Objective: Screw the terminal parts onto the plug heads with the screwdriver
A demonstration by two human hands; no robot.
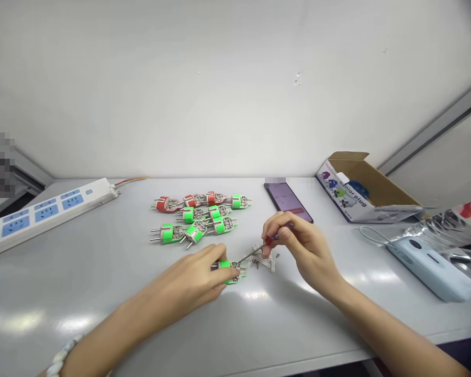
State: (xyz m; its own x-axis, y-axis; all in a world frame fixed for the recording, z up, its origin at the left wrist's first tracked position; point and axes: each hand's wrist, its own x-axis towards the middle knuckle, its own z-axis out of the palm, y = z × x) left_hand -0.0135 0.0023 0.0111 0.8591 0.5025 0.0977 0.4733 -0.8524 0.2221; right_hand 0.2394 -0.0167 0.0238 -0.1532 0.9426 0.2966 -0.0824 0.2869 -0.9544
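Observation:
My left hand (204, 272) grips a green electrical plug (231, 265) on the table, its open inner side facing up and its pins partly hidden by my fingers. In my right hand (302, 246) is a screwdriver (270, 240) with a red handle, held at a slant. Its tip reaches the upper right part of the plug; whether it sits in a screw is too small to tell. Just right of the plug lie several small white clamp strips (265, 263) and tiny screws (257, 266). Beyond my hands, opened red plugs (167, 204) and green plugs (171, 233) lie in rows.
A white power strip (47, 212) lies at the left. At the back right are a phone (288, 200) and an open cardboard box (361, 201) with something blue inside. A light blue device (434, 268) and clear plastic packaging (443, 225) lie on the right.

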